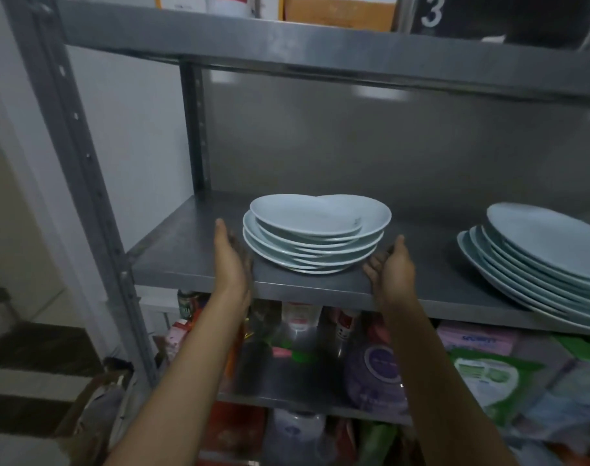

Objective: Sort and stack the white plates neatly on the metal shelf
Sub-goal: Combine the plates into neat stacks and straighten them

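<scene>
A stack of several white plates (315, 237) sits near the front of the metal shelf (192, 260), its plates slightly askew. My left hand (231, 260) is at the stack's left side with straight fingers, close to or touching the lowest rims. My right hand (389, 264) is at the stack's right side, fingers relaxed and slightly bent, holding nothing. A second stack of larger white plates (539, 267) leans in a slanted pile at the right end of the same shelf.
The shelf's left upright post (85, 183) stands at the left. An upper shelf (320, 48) carries boxes. The shelves below hold bottles, cans and packets (381, 371). A wall and a doorway lie left of the rack.
</scene>
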A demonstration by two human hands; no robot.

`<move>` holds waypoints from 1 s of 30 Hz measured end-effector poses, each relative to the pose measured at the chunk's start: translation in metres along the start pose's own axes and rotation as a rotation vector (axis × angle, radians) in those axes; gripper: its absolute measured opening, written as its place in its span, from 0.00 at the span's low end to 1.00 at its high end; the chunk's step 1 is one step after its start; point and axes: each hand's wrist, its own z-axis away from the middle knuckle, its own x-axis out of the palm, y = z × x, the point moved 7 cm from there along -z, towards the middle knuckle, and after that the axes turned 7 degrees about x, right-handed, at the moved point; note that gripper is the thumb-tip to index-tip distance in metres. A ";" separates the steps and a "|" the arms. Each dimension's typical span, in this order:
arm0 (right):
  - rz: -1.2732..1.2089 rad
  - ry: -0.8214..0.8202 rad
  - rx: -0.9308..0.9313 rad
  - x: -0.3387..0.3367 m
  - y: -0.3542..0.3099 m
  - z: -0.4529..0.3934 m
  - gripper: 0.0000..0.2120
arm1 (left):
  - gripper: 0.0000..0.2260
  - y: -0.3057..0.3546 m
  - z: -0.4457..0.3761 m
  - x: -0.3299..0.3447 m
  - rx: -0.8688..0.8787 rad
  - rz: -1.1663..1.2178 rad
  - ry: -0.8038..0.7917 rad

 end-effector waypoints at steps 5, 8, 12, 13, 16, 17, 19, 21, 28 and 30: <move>-0.114 -0.106 0.060 0.009 0.000 0.002 0.25 | 0.24 -0.006 -0.002 0.014 -0.114 0.078 -0.055; -0.089 -0.103 0.077 0.010 0.000 0.002 0.29 | 0.25 -0.007 -0.001 0.018 -0.140 0.060 -0.087; -0.039 -0.115 0.060 0.014 -0.001 0.006 0.29 | 0.28 -0.009 -0.001 0.022 -0.155 0.033 -0.121; -0.030 -0.118 0.060 0.014 0.000 0.006 0.29 | 0.29 -0.009 0.000 0.023 -0.150 0.025 -0.125; -0.039 -0.101 0.081 0.011 0.000 0.003 0.30 | 0.30 -0.009 0.000 0.021 -0.161 0.024 -0.135; -0.046 -0.097 0.092 0.009 0.000 0.001 0.30 | 0.31 -0.009 0.000 0.021 -0.164 0.025 -0.145; -0.068 -0.098 0.111 0.007 0.002 -0.001 0.30 | 0.32 -0.009 -0.001 0.020 -0.168 0.027 -0.157; -0.087 -0.095 0.117 0.006 0.003 0.000 0.29 | 0.33 -0.010 -0.001 0.020 -0.174 0.026 -0.175; -0.059 -0.115 0.072 0.002 0.005 0.005 0.24 | 0.32 -0.013 -0.005 0.017 -0.195 -0.001 -0.213; -0.027 -0.117 0.068 0.002 0.003 0.006 0.22 | 0.32 -0.013 -0.008 0.014 -0.194 -0.037 -0.201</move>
